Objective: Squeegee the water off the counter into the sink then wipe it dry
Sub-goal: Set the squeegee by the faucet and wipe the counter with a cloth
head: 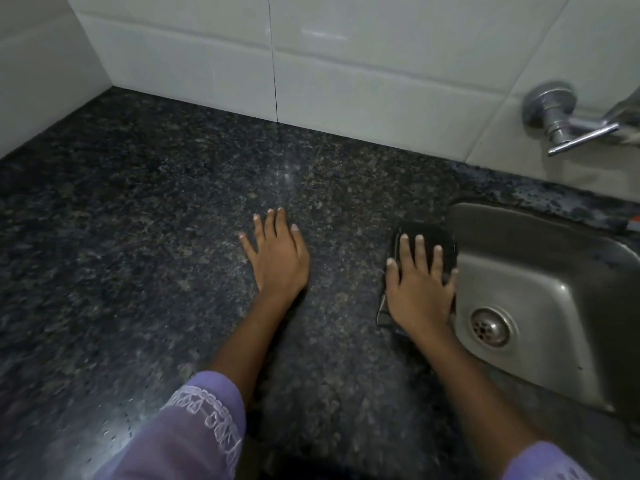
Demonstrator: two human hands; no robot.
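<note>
A dark speckled granite counter (145, 209) fills most of the view. My left hand (278, 258) lies flat on it near the middle, fingers spread, holding nothing. My right hand (420, 282) presses flat on a dark folded cloth (433, 239) at the left rim of the steel sink (540, 271). The cloth's far end shows beyond my fingertips and a grey edge sticks out near my wrist. Small water droplets glisten on the counter near my left sleeve (194, 434).
White wall tiles (346, 64) run along the back and left of the counter. A chrome tap (568, 123) juts from the wall above the sink at the right. The sink drain (490, 327) sits near its front left corner.
</note>
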